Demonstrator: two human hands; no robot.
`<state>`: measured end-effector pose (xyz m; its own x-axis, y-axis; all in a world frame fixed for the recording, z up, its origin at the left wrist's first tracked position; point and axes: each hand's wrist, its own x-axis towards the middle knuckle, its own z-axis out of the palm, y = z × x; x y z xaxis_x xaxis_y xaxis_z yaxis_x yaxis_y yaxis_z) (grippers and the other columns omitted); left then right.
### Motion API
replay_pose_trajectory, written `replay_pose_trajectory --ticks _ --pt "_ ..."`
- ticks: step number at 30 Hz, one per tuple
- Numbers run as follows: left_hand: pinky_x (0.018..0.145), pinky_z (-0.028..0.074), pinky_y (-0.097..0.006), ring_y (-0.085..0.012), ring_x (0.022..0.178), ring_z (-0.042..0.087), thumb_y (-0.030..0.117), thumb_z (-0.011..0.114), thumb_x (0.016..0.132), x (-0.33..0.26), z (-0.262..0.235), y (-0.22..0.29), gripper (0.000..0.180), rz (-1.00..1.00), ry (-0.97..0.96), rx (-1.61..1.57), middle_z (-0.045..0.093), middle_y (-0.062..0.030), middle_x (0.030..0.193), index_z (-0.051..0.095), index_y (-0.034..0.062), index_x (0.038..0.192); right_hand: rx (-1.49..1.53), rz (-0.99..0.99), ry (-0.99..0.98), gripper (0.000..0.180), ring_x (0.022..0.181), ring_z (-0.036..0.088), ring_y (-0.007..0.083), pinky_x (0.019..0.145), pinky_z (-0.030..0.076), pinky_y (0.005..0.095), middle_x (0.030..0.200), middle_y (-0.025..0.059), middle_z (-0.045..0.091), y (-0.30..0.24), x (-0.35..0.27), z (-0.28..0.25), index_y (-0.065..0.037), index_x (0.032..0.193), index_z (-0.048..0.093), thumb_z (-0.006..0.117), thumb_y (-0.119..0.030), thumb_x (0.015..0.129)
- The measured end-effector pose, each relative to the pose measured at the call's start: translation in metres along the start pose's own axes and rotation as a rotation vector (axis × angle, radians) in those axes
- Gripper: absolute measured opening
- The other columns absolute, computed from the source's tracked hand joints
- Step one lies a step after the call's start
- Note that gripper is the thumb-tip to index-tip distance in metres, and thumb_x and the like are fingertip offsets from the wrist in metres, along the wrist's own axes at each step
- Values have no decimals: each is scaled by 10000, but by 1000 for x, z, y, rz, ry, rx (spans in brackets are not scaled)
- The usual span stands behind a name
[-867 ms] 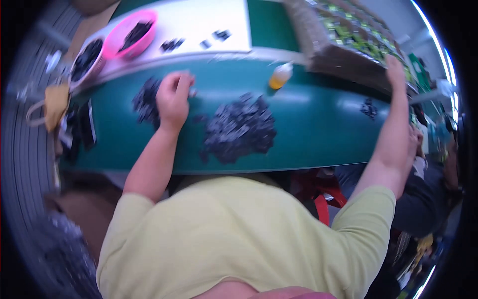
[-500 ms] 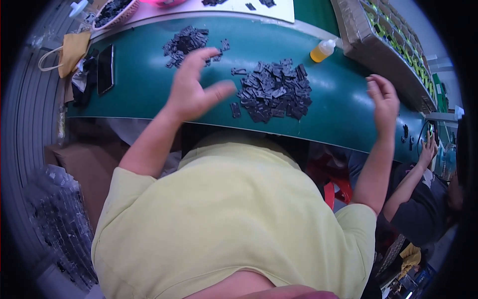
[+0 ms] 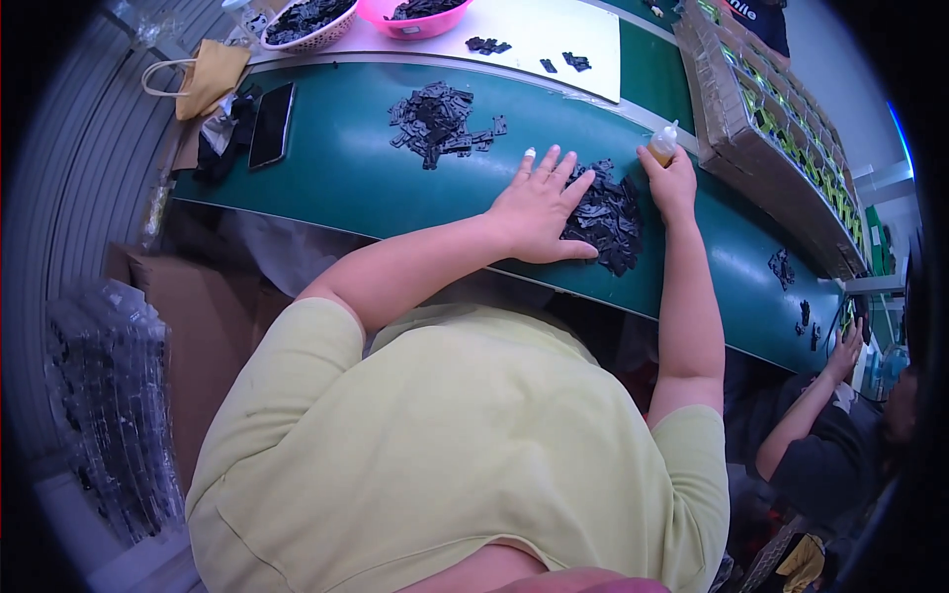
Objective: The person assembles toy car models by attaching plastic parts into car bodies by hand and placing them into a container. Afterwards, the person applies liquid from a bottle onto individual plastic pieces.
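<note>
A green belt [image 3: 336, 168] curved across the view, carrying a second heap of small black parts [image 3: 435, 117] well left of the hands, and a dark phone [image 3: 270, 125] lay near its left end beside a tan bag [image 3: 206, 77]. Beyond it a white sheet [image 3: 554, 30] bore a few loose pieces and two bowls — one pink [image 3: 427, 14], one pale [image 3: 308, 22] — filled with dark parts. A long rack of trays [image 3: 761, 109] ran along the right. The left hand [image 3: 540, 210] lay flat and unclenched, fingers spread, touching the left edge of the nearer pile of black parts [image 3: 605, 215]. The right hand [image 3: 672, 183] was closed round a small amber-filled bottle [image 3: 662, 146], just beyond that pile — a co-worker's hand [image 3: 846, 348] reached in at far right.
</note>
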<state>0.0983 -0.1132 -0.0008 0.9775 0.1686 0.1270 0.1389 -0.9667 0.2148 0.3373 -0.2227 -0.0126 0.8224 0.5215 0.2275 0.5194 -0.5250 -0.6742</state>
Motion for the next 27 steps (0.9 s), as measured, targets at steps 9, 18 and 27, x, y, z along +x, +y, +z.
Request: replay_pose_trajectory --ticks 9,18,27 --pt "1097 306 -437 -383 1306 387 489 622 852 54 -37 -106 729 -182 442 -131 439 -245 1372 429 -26 1331 613 121 45 405 921 594 135 845 464 274 1018 68 637 3 0 -5 10 1083 617 746 -285 837" --pt "1150 210 -430 -316 1412 249 358 463 940 160 -18 -195 560 -774 139 -7 305 -191 1488 399 -12 1356 628 155 1 377 914 585 126 845 462 271 1015 64 631 3 1 -9 1 1073 620 748 -263 836" --pt "1148 181 -489 -304 1423 224 324 411 951 213 -6 -192 536 -619 95 19 262 -175 1518 388 12 1388 646 172 -31 343 824 593 120 767 484 275 928 49 644 0 -2 -9 1 1013 635 768 -238 806"
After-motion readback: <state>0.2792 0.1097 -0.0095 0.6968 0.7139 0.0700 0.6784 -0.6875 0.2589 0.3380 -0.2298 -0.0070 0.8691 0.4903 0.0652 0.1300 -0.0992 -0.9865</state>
